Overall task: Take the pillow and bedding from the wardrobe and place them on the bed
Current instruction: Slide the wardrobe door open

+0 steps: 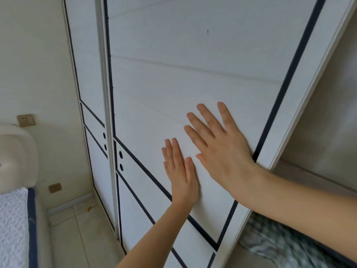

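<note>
White sliding wardrobe door [193, 74] has the left hand [180, 176] and right hand [222, 147] pressed flat against it, fingers spread, holding nothing, while green patterned bedding [280, 242] lies inside the opening at lower right.

Both hands are pressed flat on the white sliding wardrobe door [173, 74], the one with the dark trim lines. Left hand [181, 175] sits lower with fingers together, right hand [220, 147] is higher with fingers spread, its wrist near the door's right edge. Past that edge the wardrobe is open, and some green-and-white patterned bedding [280, 242] shows low down inside, blurry. Over at the left edge there's the bed [13, 225] with a white textured cover, a padded headboard [17, 159], and two wall sockets [26, 120].
</note>
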`<act>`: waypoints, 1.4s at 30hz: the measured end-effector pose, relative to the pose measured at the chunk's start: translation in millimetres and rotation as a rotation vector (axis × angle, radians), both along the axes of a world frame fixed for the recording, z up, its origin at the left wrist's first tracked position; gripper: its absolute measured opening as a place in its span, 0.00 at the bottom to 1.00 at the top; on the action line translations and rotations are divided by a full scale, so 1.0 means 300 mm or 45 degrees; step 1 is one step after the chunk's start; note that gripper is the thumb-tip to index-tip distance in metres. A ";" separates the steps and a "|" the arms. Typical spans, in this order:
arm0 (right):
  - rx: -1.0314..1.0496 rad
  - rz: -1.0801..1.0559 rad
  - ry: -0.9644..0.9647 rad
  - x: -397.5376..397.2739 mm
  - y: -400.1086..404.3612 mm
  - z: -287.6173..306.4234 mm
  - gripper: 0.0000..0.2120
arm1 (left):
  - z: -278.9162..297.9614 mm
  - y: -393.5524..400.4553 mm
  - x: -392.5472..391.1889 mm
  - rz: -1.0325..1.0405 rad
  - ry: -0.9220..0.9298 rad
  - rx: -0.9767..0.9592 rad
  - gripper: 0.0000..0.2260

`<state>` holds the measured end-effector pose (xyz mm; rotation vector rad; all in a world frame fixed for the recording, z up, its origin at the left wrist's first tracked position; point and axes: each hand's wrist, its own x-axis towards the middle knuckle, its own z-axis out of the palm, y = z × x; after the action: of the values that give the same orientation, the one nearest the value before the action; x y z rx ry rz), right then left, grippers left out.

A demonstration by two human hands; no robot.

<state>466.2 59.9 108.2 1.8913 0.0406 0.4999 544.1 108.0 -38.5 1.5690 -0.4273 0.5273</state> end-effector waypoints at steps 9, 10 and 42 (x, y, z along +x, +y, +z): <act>0.016 0.010 -0.047 0.081 0.040 -0.006 0.34 | -0.007 0.053 0.089 -0.057 -0.002 0.024 0.25; 0.018 0.007 -0.045 0.086 0.042 -0.006 0.34 | -0.007 0.055 0.096 -0.059 -0.001 0.024 0.25; 0.469 0.339 -0.064 0.130 0.119 -0.022 0.27 | 0.010 0.159 0.212 -0.058 -0.013 0.092 0.26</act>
<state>505.1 95.7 101.6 2.2462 0.1797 0.7778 607.7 155.7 -35.6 1.6230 -0.4932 0.4894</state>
